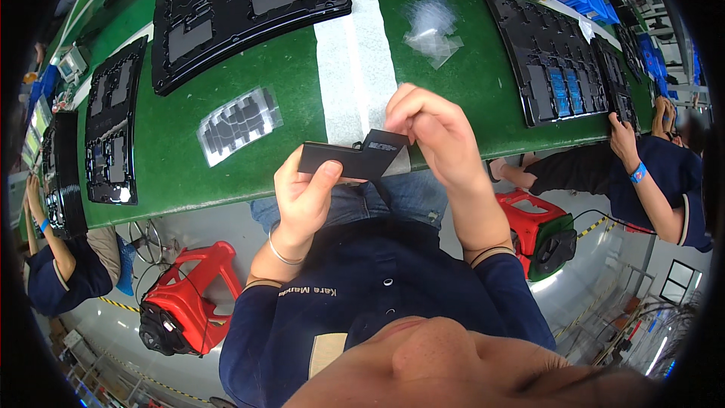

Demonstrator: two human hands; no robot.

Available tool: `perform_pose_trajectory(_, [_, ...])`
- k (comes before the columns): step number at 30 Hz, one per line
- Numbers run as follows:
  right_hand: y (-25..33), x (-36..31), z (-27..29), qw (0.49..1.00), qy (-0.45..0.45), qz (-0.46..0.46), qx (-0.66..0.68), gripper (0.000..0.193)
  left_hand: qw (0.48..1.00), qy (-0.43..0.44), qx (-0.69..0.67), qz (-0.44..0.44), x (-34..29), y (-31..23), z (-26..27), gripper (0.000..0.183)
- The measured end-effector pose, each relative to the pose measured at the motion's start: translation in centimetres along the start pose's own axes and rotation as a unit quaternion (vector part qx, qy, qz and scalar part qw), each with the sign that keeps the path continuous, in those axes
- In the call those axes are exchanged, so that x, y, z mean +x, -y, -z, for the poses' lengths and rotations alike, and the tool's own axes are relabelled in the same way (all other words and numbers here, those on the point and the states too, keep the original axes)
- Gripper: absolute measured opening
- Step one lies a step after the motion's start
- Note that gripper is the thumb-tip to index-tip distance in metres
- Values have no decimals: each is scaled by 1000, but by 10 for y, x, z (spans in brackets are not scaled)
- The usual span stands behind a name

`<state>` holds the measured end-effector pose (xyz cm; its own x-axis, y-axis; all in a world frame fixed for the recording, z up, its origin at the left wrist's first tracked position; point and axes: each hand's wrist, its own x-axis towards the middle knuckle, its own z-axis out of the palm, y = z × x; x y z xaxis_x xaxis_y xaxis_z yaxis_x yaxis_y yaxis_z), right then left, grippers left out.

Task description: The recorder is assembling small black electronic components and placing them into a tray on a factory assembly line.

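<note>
My left hand [302,196] is closed round one end of a flat black L-shaped battery pack [355,160], its thumb lying on the near face. The pack is tilted above the table's front edge, with a small printed patch on its right arm and a small dark loop at the inner corner. At the pack's upper right corner is my right hand [438,132], thumb and forefinger pinched together. Whatever lies between those fingertips is too small to make out. Left of the hands, a clear sheet with black die-cut pieces [240,125] lies on the green table [294,75].
A pile of clear film [433,26] lies beyond my right hand. Stacked black trays [249,11] stand far left, others [113,125] nearer left. At right, a black tray [547,60] holds blue pieces. Co-workers sit both sides; red stools [200,287] stand below.
</note>
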<state>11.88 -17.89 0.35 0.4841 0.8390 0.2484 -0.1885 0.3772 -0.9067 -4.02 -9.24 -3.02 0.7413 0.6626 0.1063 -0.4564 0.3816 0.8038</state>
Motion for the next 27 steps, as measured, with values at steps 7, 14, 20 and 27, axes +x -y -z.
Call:
perform_pose_trajectory(7, [2,3,2,975,83,-16,-207,10,999,-7,39,2,-1,-6,0,19])
perform_pose_trajectory(14, [-3,1,-1,972,29,59,-226,21,999,-26,-29,-5,1,-6,-4,21])
perform_pose_trajectory(20, [-5,-2,-6,998,12,6,-59,27,999,-19,-41,7,3,-7,-2,22])
perform_pose_trajectory(27, [-8,0,-7,977,20,60,-204,12,999,-16,-36,12,3,-6,-3,20])
